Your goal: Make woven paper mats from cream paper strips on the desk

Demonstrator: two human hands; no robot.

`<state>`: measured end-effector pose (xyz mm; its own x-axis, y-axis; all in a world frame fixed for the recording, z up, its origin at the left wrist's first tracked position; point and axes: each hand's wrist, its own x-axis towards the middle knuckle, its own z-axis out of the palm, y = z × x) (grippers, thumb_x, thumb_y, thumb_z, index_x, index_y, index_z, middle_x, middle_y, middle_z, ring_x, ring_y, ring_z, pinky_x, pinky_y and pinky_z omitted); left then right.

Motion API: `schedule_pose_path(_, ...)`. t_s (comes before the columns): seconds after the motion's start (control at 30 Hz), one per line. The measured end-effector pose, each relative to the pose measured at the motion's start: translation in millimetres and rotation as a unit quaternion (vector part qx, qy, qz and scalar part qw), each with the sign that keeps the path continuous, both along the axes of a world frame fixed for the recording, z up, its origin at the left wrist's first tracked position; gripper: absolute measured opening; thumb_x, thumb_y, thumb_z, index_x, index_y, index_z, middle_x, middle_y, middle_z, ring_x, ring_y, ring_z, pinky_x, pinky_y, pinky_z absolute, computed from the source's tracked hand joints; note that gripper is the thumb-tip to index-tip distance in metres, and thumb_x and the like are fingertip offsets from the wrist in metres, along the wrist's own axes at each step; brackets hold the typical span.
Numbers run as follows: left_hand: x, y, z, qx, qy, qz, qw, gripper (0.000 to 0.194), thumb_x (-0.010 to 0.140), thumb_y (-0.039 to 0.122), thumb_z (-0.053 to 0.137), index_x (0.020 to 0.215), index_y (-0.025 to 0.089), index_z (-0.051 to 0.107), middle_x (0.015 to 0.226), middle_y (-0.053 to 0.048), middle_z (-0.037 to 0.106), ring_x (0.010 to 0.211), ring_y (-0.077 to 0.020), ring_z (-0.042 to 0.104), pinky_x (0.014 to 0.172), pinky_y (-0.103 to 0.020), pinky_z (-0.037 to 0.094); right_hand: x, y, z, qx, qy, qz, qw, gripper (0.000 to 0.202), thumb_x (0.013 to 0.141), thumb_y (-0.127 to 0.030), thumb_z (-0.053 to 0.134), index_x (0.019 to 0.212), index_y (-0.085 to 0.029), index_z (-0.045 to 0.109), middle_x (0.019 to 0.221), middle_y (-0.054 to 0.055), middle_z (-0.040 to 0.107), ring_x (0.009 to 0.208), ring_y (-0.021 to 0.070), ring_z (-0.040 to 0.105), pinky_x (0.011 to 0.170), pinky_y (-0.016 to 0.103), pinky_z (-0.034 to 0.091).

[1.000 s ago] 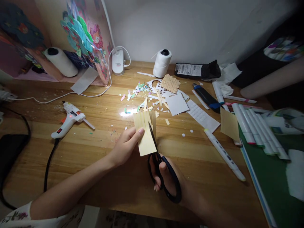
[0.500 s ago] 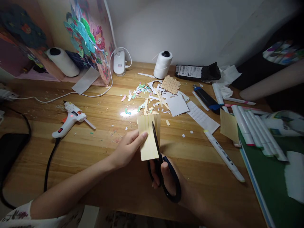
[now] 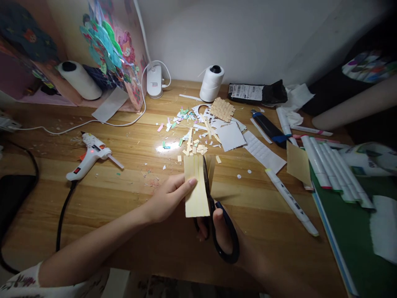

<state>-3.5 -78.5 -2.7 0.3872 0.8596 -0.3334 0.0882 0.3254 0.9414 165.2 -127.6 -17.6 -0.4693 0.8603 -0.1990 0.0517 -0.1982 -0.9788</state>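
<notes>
A pale yellow piece of paper [image 3: 196, 198], marked with lengthwise lines, is pinched between the thumb and fingers of my left hand [image 3: 170, 193]. My right hand [image 3: 221, 231] grips black-handled scissors [image 3: 232, 244], its thumb through one loop. The blades run up along the right side of the paper and look nearly closed. To the right of them a darker strip of the paper hangs at an angle. Just beyond the paper's far end lie small yellow clippings [image 3: 200, 149] on the wooden table [image 3: 149, 165].
A white hot glue gun [image 3: 93, 153] with a red light lies at left. Behind the clippings are a woven tan square [image 3: 222, 109] and a thread spool [image 3: 212, 85]. A utility knife [image 3: 269, 128], a loose marker [image 3: 291, 203] and several more markers [image 3: 335, 169] lie at right.
The scissor blades have closed further along the paper. Paper and hands have shifted slightly down and right. More yellow clippings show on the table beyond the paper's far end.
</notes>
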Motion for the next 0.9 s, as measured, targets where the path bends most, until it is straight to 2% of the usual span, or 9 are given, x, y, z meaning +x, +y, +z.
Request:
schedule_pose_path(0.13, 0.7, -1.2, 0.5, -0.023, -0.015, -0.012, 1.0, 0.034, 0.088, 0.047, 0.045, 0.078, 0.016, 0.056, 0.074, -0.003, 0.058, 0.066, -0.0135, 0.052, 0.057, -0.024, 0.043, 1.6, 3.2, 7.0, 0.014, -0.034, 0.001, 0.999, 0.059, 0.09, -0.064, 0.021, 0.059, -0.02, 0.045, 0.053, 0.0, 0.048, 0.051, 0.0127, 0.052, 0.053, 0.025, 0.043)
schedule_pose_path(0.37, 0.5, 0.2, 1.6, -0.015, -0.011, -0.016, 1.0, 0.034, 0.089, 0.046, 0.045, 0.079, 0.016, 0.057, 0.074, -0.002, 0.057, 0.069, -0.0132, 0.052, 0.06, -0.024, 0.043, 0.7, -2.0, -0.9, -0.009, -0.02, -0.024, 0.999, 0.055, 0.087, -0.067, 0.026, 0.064, -0.02, 0.045, 0.048, -0.004, 0.043, 0.043, 0.011, 0.049, 0.045, 0.023, 0.04)
schedule_pose_path(0.6, -0.5, 1.2, 0.8, -0.01, 0.0, -0.021, 1.0, 0.034, 0.088, 0.047, 0.046, 0.081, 0.016, 0.058, 0.076, -0.002, 0.058, 0.069, -0.0135, 0.052, 0.062, -0.024, 0.042, 0.4, -1.0, -0.6, -0.016, -0.021, -0.03, 0.999, 0.054, 0.086, -0.068, 0.028, 0.065, -0.02, 0.045, 0.046, -0.004, 0.044, 0.041, 0.0109, 0.049, 0.043, 0.022, 0.041)
schedule_pose_path(0.73, -1.0, 2.0, 3.5, -0.002, 0.005, -0.058, 0.998, 0.035, 0.089, 0.045, 0.044, 0.083, 0.015, 0.061, 0.078, -0.003, 0.06, 0.07, -0.0142, 0.053, 0.063, -0.025, 0.041, 0.9, 0.1, -5.7, -0.019, -0.014, -0.047, 0.999, 0.056, 0.086, -0.068, 0.026, 0.064, -0.02, 0.045, 0.046, -0.004, 0.042, 0.039, 0.0097, 0.048, 0.041, 0.021, 0.04)
schedule_pose_path(0.9, -1.0, 2.6, 6.0, 0.018, 0.015, -0.103, 0.994, 0.035, 0.089, 0.043, 0.044, 0.09, 0.015, 0.064, 0.085, -0.006, 0.062, 0.075, -0.0163, 0.053, 0.064, -0.025, 0.042, 3.9, 2.6, -6.4, -0.02, -0.038, -0.047, 0.998, 0.06, 0.086, -0.068, 0.024, 0.056, -0.02, 0.044, 0.05, -0.002, 0.043, 0.043, 0.0104, 0.05, 0.045, 0.022, 0.044)
